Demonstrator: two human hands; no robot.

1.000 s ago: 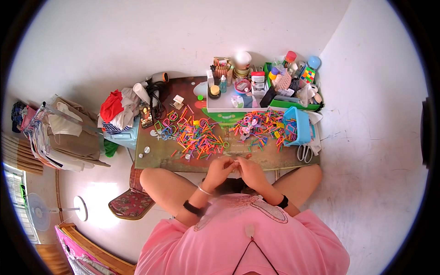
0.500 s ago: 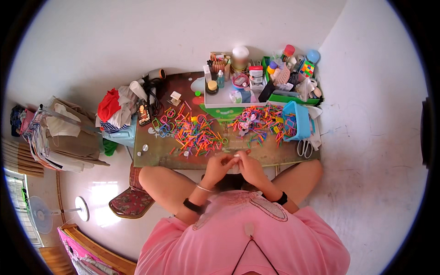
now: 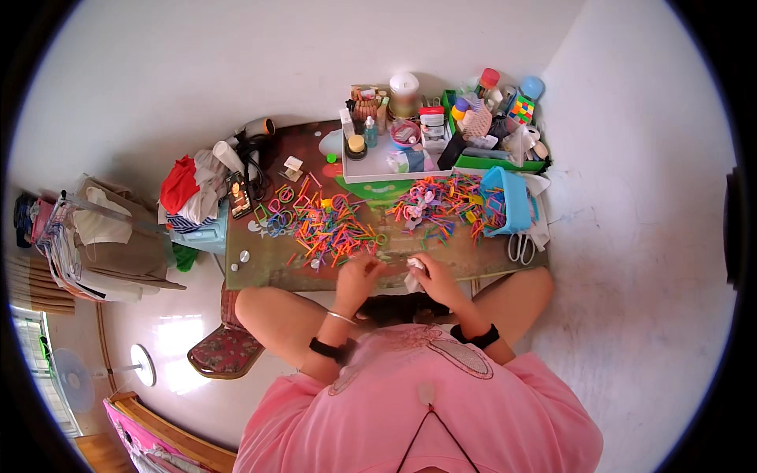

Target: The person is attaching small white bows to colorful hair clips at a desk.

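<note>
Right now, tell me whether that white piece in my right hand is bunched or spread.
Bunched: the white piece shows narrow and crumpled against the right hand; whether it is folded inside, I cannot tell.

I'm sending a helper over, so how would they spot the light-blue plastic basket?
Find the right end of the brown printed table, then the long green box at its back. In front of it is the light-blue plastic basket, the only container there holding thin, multicoloured sticks.

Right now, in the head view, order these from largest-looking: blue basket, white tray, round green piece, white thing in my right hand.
1. White tray
2. Blue basket
3. White thing, partly covered by the right hand
4. Round green piece
</note>
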